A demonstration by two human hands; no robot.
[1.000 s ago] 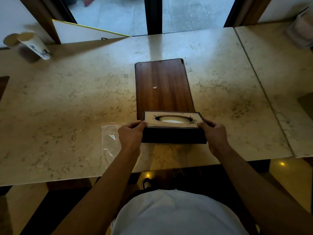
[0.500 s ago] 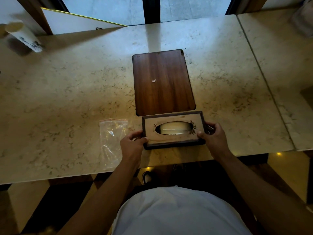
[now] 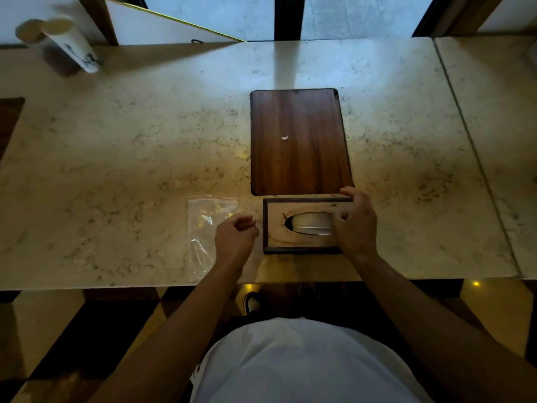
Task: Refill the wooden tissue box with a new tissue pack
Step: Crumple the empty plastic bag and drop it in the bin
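Two hands were near the frame's centre. Going L to R: empty clear plastic bag lay flat on the marble table; left hand, loosely curled, held nothing, just beside the wooden tissue box. Right hand gripped the box's R end, fingers over the far edge. White tissue showed in the oval slot. Best approach, prob.: steady the box w/ the R hand, pinch the top sheet up through the slot.

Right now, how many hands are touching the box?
1. The right hand rests on the box at its right end; the left hand is beside it, apart, over the bag.
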